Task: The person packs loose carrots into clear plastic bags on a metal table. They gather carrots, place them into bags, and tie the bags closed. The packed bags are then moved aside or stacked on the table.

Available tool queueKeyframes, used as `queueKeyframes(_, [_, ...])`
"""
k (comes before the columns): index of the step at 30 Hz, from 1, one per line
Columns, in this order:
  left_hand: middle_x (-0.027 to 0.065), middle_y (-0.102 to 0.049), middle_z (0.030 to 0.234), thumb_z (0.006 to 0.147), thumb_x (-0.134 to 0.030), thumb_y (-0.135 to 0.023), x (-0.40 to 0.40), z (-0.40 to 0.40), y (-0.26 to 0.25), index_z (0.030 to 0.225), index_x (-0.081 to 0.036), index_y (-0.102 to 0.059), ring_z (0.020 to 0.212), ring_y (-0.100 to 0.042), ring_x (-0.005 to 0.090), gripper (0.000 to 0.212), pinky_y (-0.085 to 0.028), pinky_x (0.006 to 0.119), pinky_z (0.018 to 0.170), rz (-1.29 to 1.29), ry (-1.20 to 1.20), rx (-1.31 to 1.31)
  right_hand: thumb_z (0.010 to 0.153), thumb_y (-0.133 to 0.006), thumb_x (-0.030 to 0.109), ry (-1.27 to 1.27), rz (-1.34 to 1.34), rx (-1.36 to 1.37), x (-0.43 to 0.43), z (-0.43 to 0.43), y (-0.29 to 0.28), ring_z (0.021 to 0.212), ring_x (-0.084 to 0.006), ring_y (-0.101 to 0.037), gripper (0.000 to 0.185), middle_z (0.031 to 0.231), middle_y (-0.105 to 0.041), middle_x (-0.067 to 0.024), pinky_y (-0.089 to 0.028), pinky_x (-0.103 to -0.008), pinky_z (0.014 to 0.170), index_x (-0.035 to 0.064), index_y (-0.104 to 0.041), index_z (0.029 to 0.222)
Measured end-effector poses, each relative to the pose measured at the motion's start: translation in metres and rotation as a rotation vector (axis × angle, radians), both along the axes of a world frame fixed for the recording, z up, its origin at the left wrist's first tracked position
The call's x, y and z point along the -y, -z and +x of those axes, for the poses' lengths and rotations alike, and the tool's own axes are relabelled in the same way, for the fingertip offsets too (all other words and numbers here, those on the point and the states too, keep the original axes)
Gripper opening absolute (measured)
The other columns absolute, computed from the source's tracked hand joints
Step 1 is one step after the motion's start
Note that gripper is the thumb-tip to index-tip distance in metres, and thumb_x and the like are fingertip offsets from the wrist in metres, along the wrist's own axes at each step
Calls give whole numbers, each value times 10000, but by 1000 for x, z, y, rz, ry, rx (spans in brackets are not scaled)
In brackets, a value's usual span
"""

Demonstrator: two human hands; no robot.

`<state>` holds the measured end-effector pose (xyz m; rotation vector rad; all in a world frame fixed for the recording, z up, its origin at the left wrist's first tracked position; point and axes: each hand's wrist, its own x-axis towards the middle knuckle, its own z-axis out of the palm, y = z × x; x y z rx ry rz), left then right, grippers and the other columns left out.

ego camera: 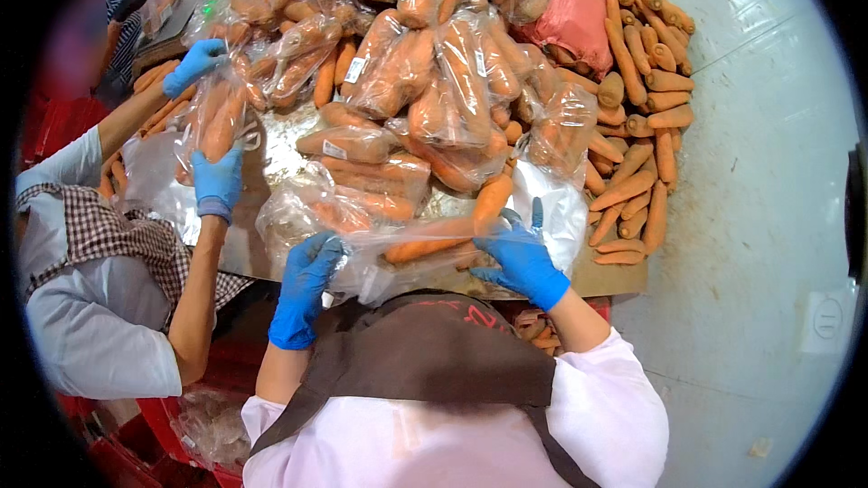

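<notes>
A clear plastic bag stretches between my two hands at the table's near edge. My left hand, in a blue glove, grips its left end. On the right, my gloved right hand has its fingers spread, with the film running against them; whether they pinch it is not clear. Just behind the film lies a loose carrot, and another carrot points towards my right hand. Beyond my left hand is a bag of carrots. White plastic bags lie beside my right hand.
Bagged carrots, some with labels, heap across the table. Loose carrots pile against the pale wall at right, below a red mesh sack. At left, a co-worker's gloved hands hold a bag of carrots. Red crates stand below.
</notes>
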<state>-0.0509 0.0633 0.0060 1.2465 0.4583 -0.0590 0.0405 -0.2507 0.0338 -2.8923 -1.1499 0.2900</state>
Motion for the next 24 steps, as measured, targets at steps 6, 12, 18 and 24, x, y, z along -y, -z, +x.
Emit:
queueKeyframes(6, [2,-576,836,894,-166,-577,-7,5,16,915,11,-597,756,-504,85,179,-421,218,700,643,-45,281,781,-659,298,3,222,-355,14,4,-51,967,-254,-582,323,987,-634,-70,-337,-449,967,130,-638,1056])
queueKeyframes(12, [15,-617,925,884,-167,-591,12,-7,14,1030,-3,-614,825,-546,84,221,-445,222,751,59,-94,-21,891,-565,169,521,1009,-850,8,50,-2,730,-105,-571,199,866,-646,-10,-472,-240,700,57,-657,1027])
queueKeyframes(18, [40,-626,992,885,-118,-558,25,-26,20,1100,11,-572,872,-576,102,251,-460,235,789,-160,62,7,821,-587,213,-61,859,-33,-84,82,44,1067,-260,-495,347,1121,-561,-83,-359,-410,942,144,-587,1160])
queueKeyframes(24, [56,-623,1000,866,-76,-535,41,-43,18,1113,33,-554,928,-564,116,270,-445,251,831,-199,90,-43,719,-645,326,-337,372,506,-120,148,83,1254,-281,-340,444,1285,-448,-39,-99,-640,1044,228,-565,1144])
